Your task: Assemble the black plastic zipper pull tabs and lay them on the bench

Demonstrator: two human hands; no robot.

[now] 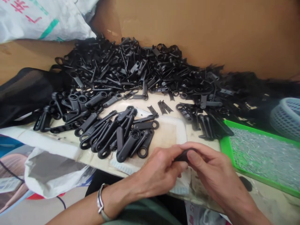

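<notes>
Two hands meet at lower centre of the frame, both pinching one small black plastic part [181,155] between them — left hand [159,170] with its grip pressed shut on the part's left end, right hand [211,168] with thumb and fingers closed over its right end. Just above, a heap of black plastic parts [126,78] covers the pale surface [171,131]. Green tray [223,145] of small metal pins at right; mesh basket [287,117] at the right edge — bracelet [100,203] on the left wrist.

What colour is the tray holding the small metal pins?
Bright green tray, seen in the head view, right of the hands.
</notes>
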